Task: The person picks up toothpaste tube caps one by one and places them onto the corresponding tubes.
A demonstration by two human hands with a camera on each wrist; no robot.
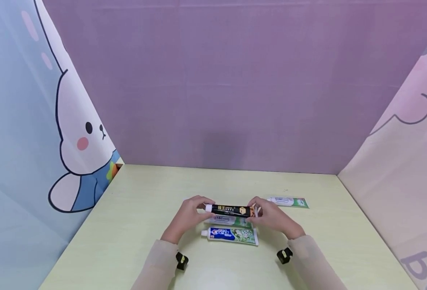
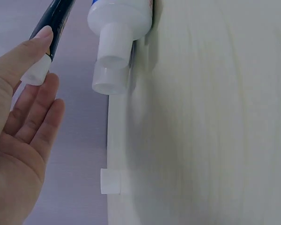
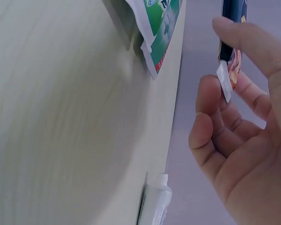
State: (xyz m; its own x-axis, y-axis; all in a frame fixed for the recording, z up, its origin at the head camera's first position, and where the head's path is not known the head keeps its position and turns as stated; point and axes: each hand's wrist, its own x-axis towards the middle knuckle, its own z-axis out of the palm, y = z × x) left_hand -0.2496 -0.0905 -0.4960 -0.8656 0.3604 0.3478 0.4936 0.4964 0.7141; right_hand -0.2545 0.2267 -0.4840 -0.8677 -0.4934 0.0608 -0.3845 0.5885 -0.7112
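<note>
A black toothpaste tube with a white cap is held level between both hands, above the other tubes. My left hand pinches its cap end; in the left wrist view the thumb lies over the white cap. The flat crimped end is pinched by my right hand, with the crimp showing between thumb and fingers. Just below it in the head view is a green-and-white toothpaste tube, partly covered by the black one. Nearer me lies a blue and green Crest tube, cap to the left.
Another green-and-white tube lies beyond the right hand on the pale table. A purple cloth backs the table, with printed cloths at both sides. A small white piece shows along the table's edge in the left wrist view.
</note>
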